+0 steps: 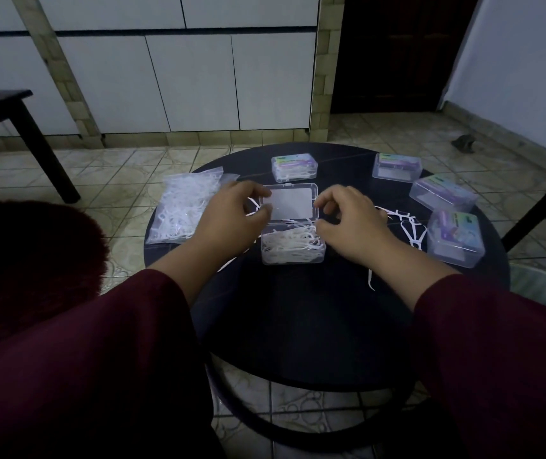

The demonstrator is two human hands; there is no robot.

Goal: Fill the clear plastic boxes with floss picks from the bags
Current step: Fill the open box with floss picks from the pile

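Both hands (231,213) (347,220) grip the lid (289,203) — box (293,248) full.

Round dark table (298,326). Open clear box (293,248) at centre, full of white floss picks, lid (289,202) raised. Left hand (231,220) pinches lid's left edge; right hand (351,223) curled at its right edge. Bag of picks (182,210) left, four closed boxes behind and right

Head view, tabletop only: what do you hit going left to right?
Bag of floss picks → left hand → open box filled with picks → right hand → loose picks → closed box at the right edge. The three far boxes are left out.
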